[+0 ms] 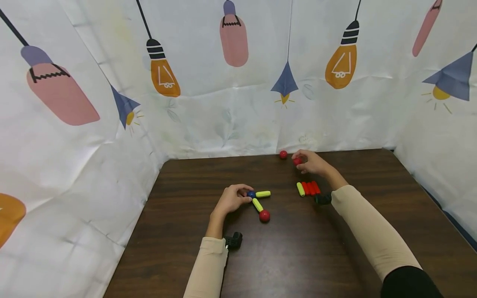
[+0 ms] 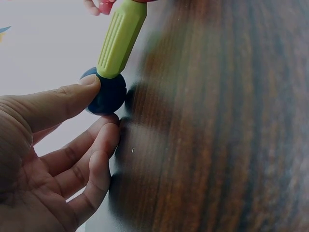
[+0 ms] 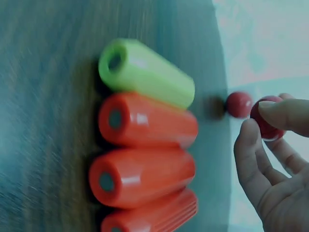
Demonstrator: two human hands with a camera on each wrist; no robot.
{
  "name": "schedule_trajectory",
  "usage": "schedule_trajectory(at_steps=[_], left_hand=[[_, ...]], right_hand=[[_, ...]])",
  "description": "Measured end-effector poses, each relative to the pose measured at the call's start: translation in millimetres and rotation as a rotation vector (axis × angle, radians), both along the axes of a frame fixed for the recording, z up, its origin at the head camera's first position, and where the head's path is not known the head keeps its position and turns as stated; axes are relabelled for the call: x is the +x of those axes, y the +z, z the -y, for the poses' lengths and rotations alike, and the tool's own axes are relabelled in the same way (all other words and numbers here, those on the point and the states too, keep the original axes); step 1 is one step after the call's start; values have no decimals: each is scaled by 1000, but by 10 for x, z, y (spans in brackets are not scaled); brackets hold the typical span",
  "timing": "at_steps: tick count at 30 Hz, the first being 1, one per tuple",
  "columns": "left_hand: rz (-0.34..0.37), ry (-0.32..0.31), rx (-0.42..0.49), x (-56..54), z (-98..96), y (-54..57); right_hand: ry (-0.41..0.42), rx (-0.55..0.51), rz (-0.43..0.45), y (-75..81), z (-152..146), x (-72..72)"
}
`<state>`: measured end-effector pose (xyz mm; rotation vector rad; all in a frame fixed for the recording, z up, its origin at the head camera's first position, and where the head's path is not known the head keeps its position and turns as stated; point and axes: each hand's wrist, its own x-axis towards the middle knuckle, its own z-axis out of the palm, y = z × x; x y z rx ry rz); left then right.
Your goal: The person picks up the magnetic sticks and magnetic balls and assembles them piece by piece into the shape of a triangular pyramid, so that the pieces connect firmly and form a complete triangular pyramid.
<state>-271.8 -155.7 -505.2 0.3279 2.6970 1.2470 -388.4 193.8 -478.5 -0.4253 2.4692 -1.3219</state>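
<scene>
My left hand [image 1: 232, 199] pinches a dark blue ball [image 2: 108, 94] between thumb and fingers, low over the brown table. Two yellow-green ribbed rods join this ball: one rod [image 1: 263, 193] points right, the other rod [image 1: 257, 205] slants toward me and ends in a red ball [image 1: 264, 215]. Near the table's back edge, my right hand [image 1: 313, 162] pinches a loose red ball [image 3: 268, 118] with thumb and fingertips. Just left of that hand lies another red ball [image 1: 283, 154].
A yellow-green rod [image 1: 300, 189] and three red rods [image 1: 311, 188] lie side by side below the right wrist; their ends show round holes in the right wrist view. A white curtain [image 1: 238, 111] printed with lamps hangs behind the table [image 1: 298, 256].
</scene>
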Motion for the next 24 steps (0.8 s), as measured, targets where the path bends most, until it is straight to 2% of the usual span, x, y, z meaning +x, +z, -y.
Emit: schedule_trajectory(at_steps=[4,9,16,24], left_hand=[[7,3,4,-2,1,3],[12,6,3,-8,1,-3],[11,10,-8,-24,-4,-22],[10,8,-1,-24,-5,-15]], right_hand=[[7,-65,-26,57,53,157],[-14,-99,-11,68,99,344],[-33,-125,-39,-34,74,513],[4,-168,-21,-134,173,691]])
